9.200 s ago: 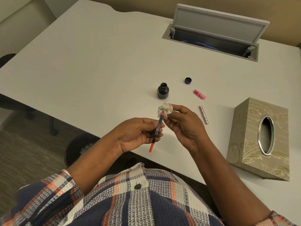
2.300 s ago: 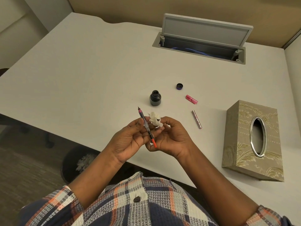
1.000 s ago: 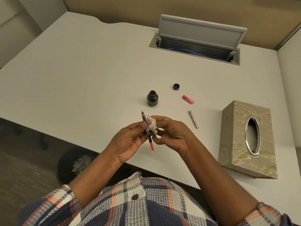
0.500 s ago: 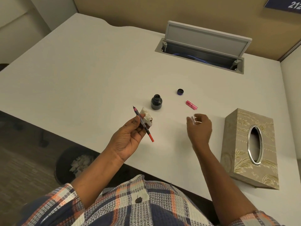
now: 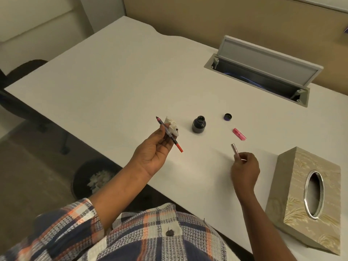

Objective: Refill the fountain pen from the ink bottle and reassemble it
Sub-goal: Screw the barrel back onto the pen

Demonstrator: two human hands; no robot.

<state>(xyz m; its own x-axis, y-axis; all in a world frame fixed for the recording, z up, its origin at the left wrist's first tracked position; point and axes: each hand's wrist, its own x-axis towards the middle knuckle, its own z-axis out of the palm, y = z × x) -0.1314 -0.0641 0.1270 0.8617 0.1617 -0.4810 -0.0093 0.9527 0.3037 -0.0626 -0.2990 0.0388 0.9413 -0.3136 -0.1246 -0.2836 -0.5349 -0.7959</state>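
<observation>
the right hand's fingers [image 5: 243, 159] hide the lower end of the pen barrel [image 5: 234, 149].

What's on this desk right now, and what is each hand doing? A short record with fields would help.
left hand: holds the clear pen section with orange end and a crumpled white tissue
right hand: grips the slim metallic pink barrel
dark glass ink bottle: open, upright
round dark bottle cap: lying apart
pink pen cap: on the desk
patterned tissue box: right edge

Ink bottle [image 5: 198, 125] on table [image 5: 113, 81], bottle cap [image 5: 227, 116] right, tissue box [image 5: 308, 196] farther right.
</observation>
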